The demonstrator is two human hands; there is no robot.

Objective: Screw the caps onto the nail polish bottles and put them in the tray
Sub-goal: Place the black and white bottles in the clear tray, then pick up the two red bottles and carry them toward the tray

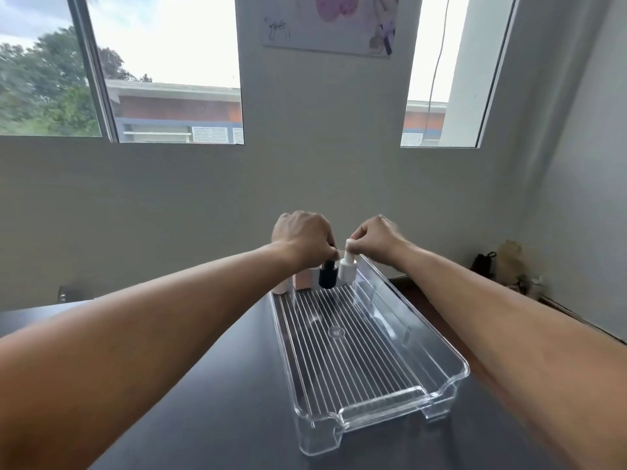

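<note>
A clear tray (454, 371) lies lengthwise on the dark table (220, 401), close to the table's right edge, with its short near wall facing the person. Most of its ribbed floor is bare, from the near wall up to the far end. To its left, the table top is open as far as the left forearm, which crosses it.

Small bottles stand in a row along the tray's far edge. The left hand (302, 235) reaches down with its fingers curled around the cap of the black bottle (327, 278), and it covers the top of that cap. Just beside it, the right hand (376, 237) pinches the top of the tall cap on the white bottle (346, 271) near the far right corner. The two hands almost touch.

Left of the black bottle is a pink bottle (302, 281), its top hidden behind the left wrist. Another pale shape sits at the far left corner, blurred through the clear wall, so I cannot tell whether it is inside the tray.
</note>
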